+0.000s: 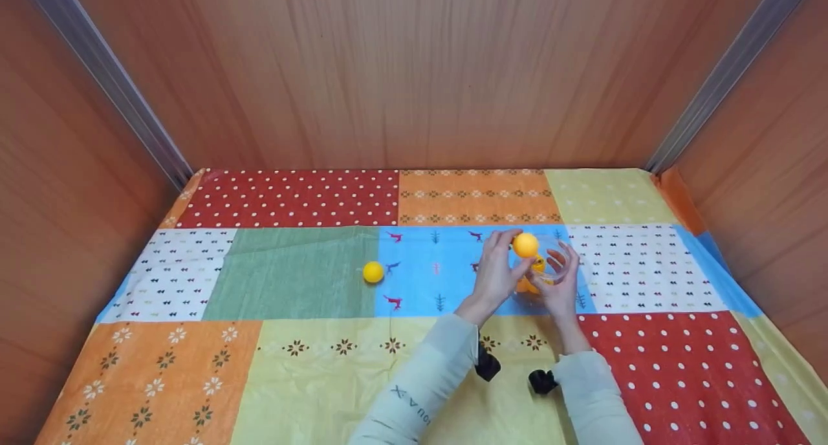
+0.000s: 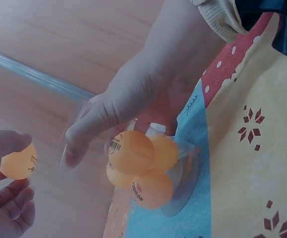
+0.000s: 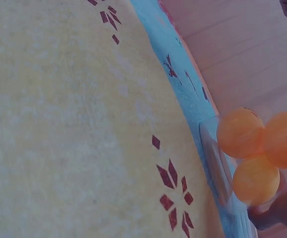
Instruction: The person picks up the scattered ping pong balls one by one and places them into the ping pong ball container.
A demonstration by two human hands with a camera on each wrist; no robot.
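Observation:
My left hand point(image 1: 495, 273) pinches an orange ping-pong ball point(image 1: 525, 245) between thumb and fingers, up at the mouth of a clear plastic container point(image 2: 189, 181). The fingers and thumb of my right hand point(image 1: 561, 290) grip the container's wall near its rim. Inside, several orange ping-pong balls point(image 2: 152, 189) are piled toward the bottom; the right wrist view shows three of them, with one ball point(image 3: 256, 179) close to my thumb. In the left wrist view the held ball point(image 2: 19, 162) is apart from the pile.
A single yellow-orange ball point(image 1: 373, 272) lies on the patchwork tablecloth point(image 1: 297, 270), left of both hands. Wood-grain panels point(image 1: 427, 76) stand behind the table and on both sides.

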